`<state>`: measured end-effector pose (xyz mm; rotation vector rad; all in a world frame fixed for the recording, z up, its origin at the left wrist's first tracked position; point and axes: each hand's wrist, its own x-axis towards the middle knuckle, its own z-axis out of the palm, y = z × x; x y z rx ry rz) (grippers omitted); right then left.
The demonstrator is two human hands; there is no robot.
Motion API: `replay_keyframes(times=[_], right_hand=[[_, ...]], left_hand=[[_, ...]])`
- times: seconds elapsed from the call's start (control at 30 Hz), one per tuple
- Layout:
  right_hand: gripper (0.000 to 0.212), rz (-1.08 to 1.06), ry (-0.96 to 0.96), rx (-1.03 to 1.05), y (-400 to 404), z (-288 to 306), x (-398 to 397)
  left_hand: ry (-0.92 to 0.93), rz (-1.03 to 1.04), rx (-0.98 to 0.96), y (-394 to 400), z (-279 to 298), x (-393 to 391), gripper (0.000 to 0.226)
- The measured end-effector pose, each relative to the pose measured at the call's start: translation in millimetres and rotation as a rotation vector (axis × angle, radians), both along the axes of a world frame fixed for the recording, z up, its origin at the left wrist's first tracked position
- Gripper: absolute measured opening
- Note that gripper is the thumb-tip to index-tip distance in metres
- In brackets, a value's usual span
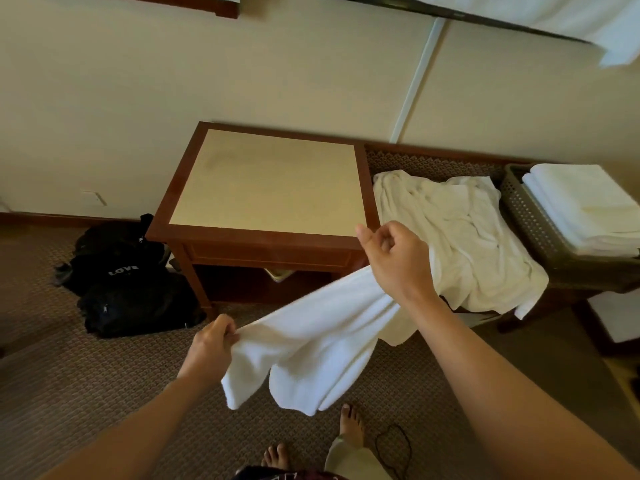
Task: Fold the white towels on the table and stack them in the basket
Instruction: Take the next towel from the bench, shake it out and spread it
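Left hand (211, 344) pinches one end of a white towel (318, 344), right hand (394, 261) grips the other end; towel hangs between them, unfolded. Loose towel pile (460, 233) just beyond right hand awaits folding. Basket (533, 223) further right already holds folded towels (585, 206). Roughly midway.

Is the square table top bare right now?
Yes, the table top shows nothing on it; the towel hangs between both hands in front of it.

I can't see the basket (530, 216) whole — the right edge cuts it and its folded stack (585, 206). My right hand (394, 258) hides its grip on the towel (322, 337) — fingers face away.
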<state>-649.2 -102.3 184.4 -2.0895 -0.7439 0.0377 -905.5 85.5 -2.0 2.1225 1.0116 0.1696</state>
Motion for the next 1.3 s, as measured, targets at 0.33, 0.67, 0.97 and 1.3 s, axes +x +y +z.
replay_keyframes(times=[0.33, 0.67, 0.97, 1.3], right_hand=[[0.027, 0.056, 0.490, -0.156, -26.0, -11.2, 14.2], [0.019, 0.164, 0.407, -0.228, -48.7, -41.5, 19.0], [0.015, 0.223, 0.160, -0.344, -64.3, -53.2, 23.4], [0.011, 0.177, 0.001, -0.107, -56.9, -56.3, 18.9]], left_hand=[[-0.015, -0.056, -0.012, 33.0, 10.1, -4.2, 0.024], [0.089, 0.014, -0.005, 45.6, 0.9, -5.5, 0.024], [0.412, -0.170, 0.199, 69.4, 3.9, 10.2, 0.033], [0.038, -0.018, 0.359, 74.8, 33.1, 1.5, 0.029]])
